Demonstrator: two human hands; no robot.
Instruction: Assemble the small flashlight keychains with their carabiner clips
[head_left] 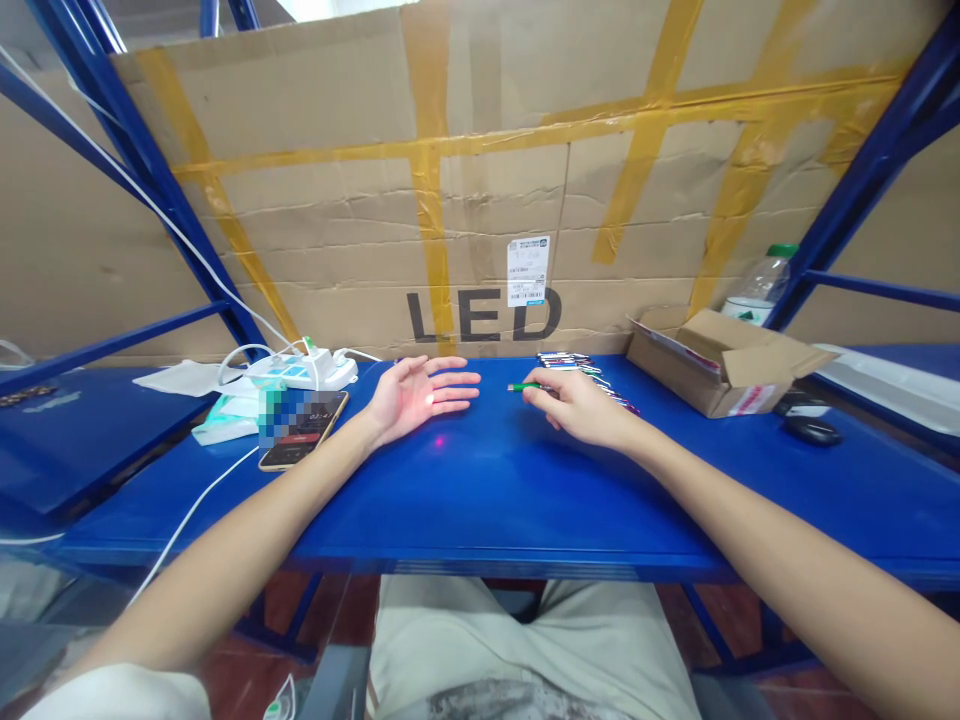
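My left hand (411,400) is held palm up over the blue table, fingers spread and nothing in it. A small bright spot shows on its palm, and a reddish spot lies on the tabletop just below. In my right hand (574,405) is a thin green pen-like object (523,387), pinched between thumb and fingers, its tip pointing left toward my left hand. Behind the right hand lies a row of several slim pen-like items (564,360), partly hidden by that hand.
On the left of the blue table (465,520) are a phone (304,430), a white power strip (330,370) with cables, and a green-white packet (225,418). An open cardboard box (712,360), a bottle (761,285) and a black mouse (812,430) stand right. Cardboard (337,240) walls the back.
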